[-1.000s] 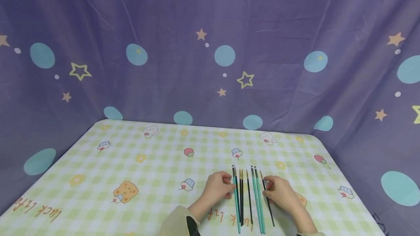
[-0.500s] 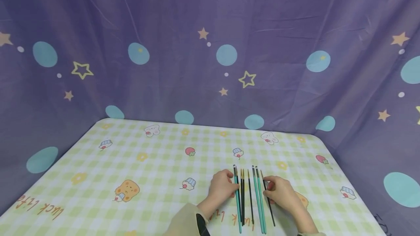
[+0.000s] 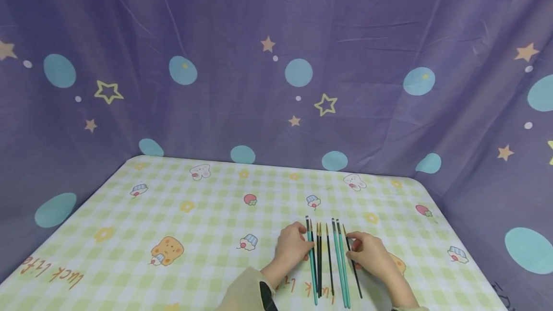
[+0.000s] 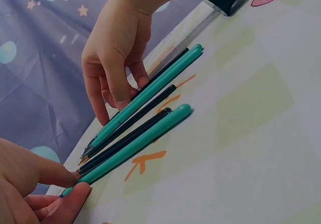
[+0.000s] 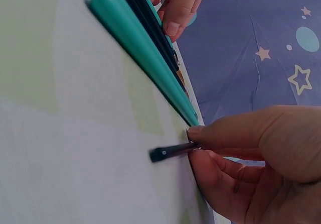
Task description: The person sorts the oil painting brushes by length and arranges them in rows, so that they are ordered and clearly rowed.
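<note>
Head view: our left hand (image 3: 292,244), angled inward, pinches a teal brush (image 3: 313,272); our right hand (image 3: 368,253), angled inward opposite it, pinches a black brush (image 3: 356,277). Between our hands, other brushes (image 3: 342,263) lie lengthwise on the bench (image 3: 216,234); beyond them hangs a patterned curtain (image 3: 242,109).

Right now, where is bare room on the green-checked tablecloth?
Crowded: slim teal and black paintbrushes lie between the left hand and right hand. Free: the tablecloth outside both hands, widest leftward, and beyond the tips to the purple curtain.
</note>
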Demonstrator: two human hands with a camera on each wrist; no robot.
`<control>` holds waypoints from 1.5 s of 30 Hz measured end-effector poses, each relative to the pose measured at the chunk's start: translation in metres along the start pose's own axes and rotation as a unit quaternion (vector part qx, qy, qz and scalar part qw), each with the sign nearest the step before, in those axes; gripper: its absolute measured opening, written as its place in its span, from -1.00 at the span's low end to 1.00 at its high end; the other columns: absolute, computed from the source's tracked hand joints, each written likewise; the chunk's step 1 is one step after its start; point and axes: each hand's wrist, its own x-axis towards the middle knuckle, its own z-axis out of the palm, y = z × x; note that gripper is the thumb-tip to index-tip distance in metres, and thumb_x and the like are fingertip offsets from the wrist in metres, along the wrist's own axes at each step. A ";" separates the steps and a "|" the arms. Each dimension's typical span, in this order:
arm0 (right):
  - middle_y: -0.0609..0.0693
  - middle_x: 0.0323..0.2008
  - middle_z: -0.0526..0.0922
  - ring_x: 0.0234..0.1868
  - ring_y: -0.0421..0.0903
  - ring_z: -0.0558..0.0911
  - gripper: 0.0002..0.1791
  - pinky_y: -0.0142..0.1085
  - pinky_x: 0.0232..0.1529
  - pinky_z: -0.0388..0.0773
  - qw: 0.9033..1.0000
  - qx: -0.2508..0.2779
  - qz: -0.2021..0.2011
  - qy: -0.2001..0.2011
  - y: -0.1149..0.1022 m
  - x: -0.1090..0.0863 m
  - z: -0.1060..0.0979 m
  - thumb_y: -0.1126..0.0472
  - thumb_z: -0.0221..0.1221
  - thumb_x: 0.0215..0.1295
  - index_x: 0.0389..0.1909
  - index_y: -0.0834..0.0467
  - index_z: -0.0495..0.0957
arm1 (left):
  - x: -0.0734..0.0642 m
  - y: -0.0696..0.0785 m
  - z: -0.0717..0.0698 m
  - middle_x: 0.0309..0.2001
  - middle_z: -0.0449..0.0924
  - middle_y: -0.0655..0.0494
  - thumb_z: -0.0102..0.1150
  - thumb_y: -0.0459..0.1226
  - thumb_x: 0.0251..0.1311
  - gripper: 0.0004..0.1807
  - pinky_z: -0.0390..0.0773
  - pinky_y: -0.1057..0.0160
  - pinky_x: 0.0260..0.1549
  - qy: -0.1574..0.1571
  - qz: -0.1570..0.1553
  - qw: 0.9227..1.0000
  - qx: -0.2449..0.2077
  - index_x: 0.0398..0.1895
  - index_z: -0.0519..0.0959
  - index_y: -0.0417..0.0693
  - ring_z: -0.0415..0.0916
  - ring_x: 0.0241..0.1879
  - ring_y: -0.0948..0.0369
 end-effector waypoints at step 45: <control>-0.08 -0.57 0.45 -0.73 -0.21 0.47 -0.51 -0.39 -0.62 0.38 1.000 0.007 -0.002 0.002 0.001 0.001 0.001 0.35 0.29 -0.06 0.00 0.22 0.50 | 0.019 -0.005 -0.010 -0.49 0.55 0.19 0.27 -0.32 -0.17 -0.74 0.45 0.32 -0.53 0.058 0.008 0.998 0.019 -0.31 0.56 -0.09 0.44 -0.52 0.30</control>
